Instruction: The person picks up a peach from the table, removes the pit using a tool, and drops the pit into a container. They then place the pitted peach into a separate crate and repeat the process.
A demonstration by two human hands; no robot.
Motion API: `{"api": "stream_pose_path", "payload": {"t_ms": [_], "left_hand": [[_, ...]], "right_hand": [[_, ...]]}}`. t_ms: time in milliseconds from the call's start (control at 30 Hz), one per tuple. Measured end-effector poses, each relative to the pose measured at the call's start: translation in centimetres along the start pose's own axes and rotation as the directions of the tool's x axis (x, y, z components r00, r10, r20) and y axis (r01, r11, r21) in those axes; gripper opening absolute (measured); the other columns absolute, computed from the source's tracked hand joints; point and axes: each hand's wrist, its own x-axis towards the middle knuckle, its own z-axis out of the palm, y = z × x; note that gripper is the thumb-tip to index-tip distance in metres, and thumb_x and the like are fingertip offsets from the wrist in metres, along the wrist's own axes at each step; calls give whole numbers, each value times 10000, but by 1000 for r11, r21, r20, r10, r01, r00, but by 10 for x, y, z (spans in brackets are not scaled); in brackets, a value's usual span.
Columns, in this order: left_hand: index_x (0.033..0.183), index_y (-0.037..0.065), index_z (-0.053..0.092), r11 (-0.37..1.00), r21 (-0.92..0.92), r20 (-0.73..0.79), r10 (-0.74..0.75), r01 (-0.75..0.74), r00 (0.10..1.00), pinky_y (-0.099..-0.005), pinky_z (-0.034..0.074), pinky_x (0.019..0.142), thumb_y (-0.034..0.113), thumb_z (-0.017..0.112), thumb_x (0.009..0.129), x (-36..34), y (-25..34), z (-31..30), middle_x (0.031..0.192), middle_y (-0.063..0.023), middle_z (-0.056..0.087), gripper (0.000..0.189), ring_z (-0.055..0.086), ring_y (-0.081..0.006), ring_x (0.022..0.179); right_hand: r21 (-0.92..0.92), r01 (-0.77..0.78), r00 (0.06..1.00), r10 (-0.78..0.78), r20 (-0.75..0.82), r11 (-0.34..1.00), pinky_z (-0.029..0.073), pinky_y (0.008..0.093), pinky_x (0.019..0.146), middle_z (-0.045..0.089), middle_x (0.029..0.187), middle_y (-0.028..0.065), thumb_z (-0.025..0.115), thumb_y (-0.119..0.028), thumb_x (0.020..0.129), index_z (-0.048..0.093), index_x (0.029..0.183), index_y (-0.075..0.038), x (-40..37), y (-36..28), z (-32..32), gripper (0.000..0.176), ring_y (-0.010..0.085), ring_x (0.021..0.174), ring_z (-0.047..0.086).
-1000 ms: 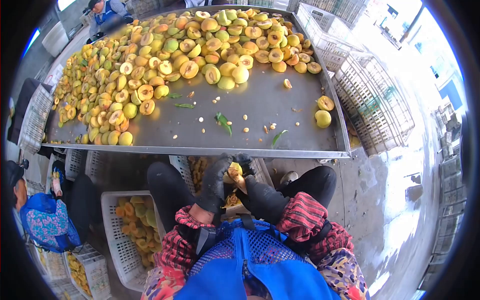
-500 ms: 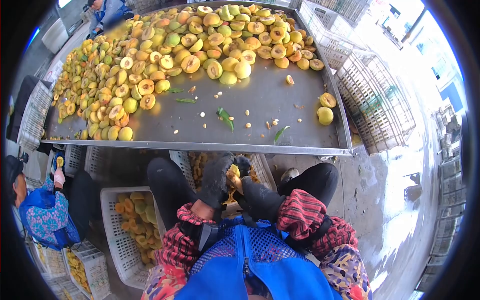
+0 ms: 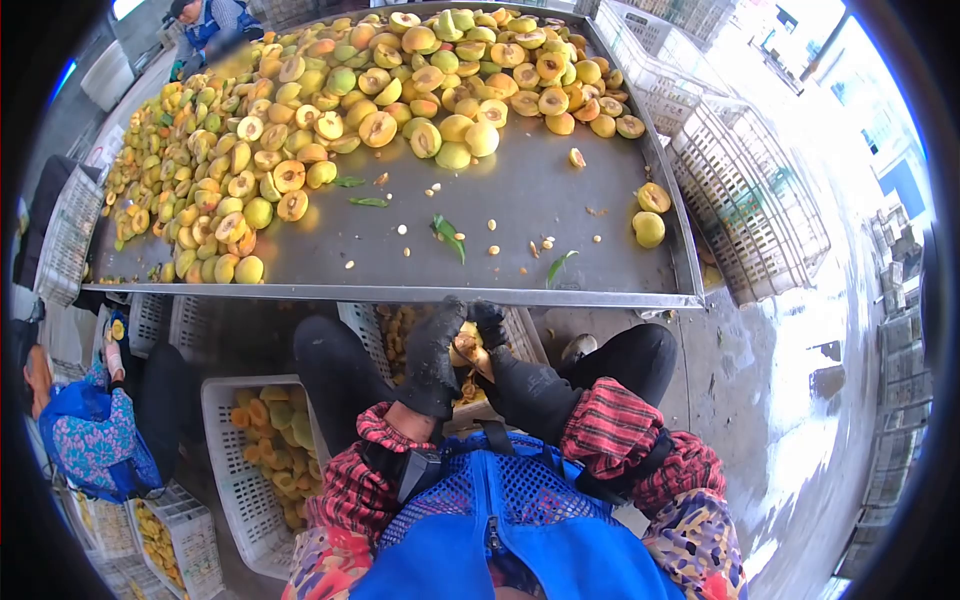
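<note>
In black gloves, both my hands are together just below the table's front edge. My left hand [image 3: 432,357] is closed around a yellow peach piece [image 3: 467,334], whose far side is hidden by the fingers. My right hand [image 3: 500,345] presses in from the other side with curled fingers. A tan, narrow piece [image 3: 474,352] shows between the gloves; whether it is a tool handle or fruit I cannot make out. Beneath the hands is a white crate [image 3: 528,338] with fruit pieces in it, partly covered by my arms.
The metal table [image 3: 380,245] bears a heap of halved peaches [image 3: 290,130], loose pits and leaves [image 3: 449,238]. A crate of peach halves [image 3: 225,480] stands beside my left knee. Stacked crates [image 3: 750,190] line the right side. A co-worker [image 3: 95,430] sits at left, another person [image 3: 212,25] behind the table.
My hands have shifted slightly up toward the table edge, and the right fingers have moved up around the peach piece. The co-worker at left has leaned back a little.
</note>
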Motion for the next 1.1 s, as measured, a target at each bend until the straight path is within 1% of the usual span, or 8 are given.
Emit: {"api": "stream_pose_path", "payload": {"t_ms": [67, 233, 400, 467, 567, 833, 967, 1100], "left_hand": [[982, -22, 598, 928, -335, 1, -171, 162, 985, -300, 503, 764, 172, 387, 923, -1, 12, 9, 943, -103, 635, 292, 616, -199, 838], [942, 2, 615, 901, 368, -41, 262, -230, 964, -310, 515, 681, 133, 439, 886, -3, -4, 1, 865, -81, 641, 227, 619, -187, 771], [920, 31, 631, 974, 200, -18, 115, -109, 993, -315, 498, 688, 119, 565, 785, -2, 14, 4, 807, -63, 639, 174, 621, -199, 753], [914, 46, 637, 762, 503, 168, 375, -407, 912, -325, 486, 699, 136, 597, 754, 3, 24, -2, 801, -67, 632, 188, 620, -214, 758], [886, 95, 657, 797, 481, 259, 268, -365, 928, -368, 478, 655, 165, 627, 703, 4, 15, -7, 775, -97, 624, 198, 614, -297, 738], [862, 94, 657, 807, 462, 203, 308, -368, 930, -363, 472, 664, 163, 635, 681, 1, 22, -6, 806, -100, 625, 195, 612, -294, 769], [873, 80, 653, 764, 490, 204, 369, -421, 907, -373, 472, 682, 155, 633, 696, -1, 21, -6, 814, -108, 623, 193, 610, -297, 775], [931, 40, 626, 861, 464, 37, 217, -210, 975, -338, 489, 699, 140, 589, 776, -3, -17, -8, 832, -80, 629, 188, 618, -219, 771]], "right_hand": [[17, 55, 998, -54, -41, 998, 413, 478, 473, 556, 625, 202, 526, -189, 858, 405, 1120, -31, 0, 1, 2, 329, 372, 534, 561], [161, -157, 979, 132, 156, 974, 446, 447, 585, 582, 776, 217, 521, -190, 862, 415, 1090, -10, 5, -12, -8, 309, 347, 693, 598], [528, -387, 893, 165, 418, 756, 452, 399, 615, 588, 856, 188, 519, -194, 866, 427, 1070, -2, 14, 42, 34, 295, 296, 757, 594], [350, -243, 952, 152, 266, 905, 432, 329, 550, 584, 773, 104, 465, -250, 903, 452, 1025, -27, 6, 36, 37, 255, 213, 659, 565], [63, -35, 986, 24, 166, 997, 408, 267, 536, 570, 735, 60, 334, -358, 943, 480, 1017, -75, 0, 21, 20, 327, 178, 593, 525], [469, -157, 952, 7, 306, 869, 436, 359, 545, 532, 689, 103, 574, -151, 828, 433, 1025, -9, 10, 46, 47, 281, 228, 622, 562], [323, -402, 871, 249, 423, 857, 468, 418, 605, 593, 799, 205, 549, -123, 817, 400, 1065, 30, 7, 0, 6, 327, 306, 724, 626], [90, -141, 965, 117, 234, 986, 469, 425, 607, 597, 787, 203, 550, -134, 820, 407, 1069, 19, 6, 1, 3, 326, 334, 727, 625]]}}
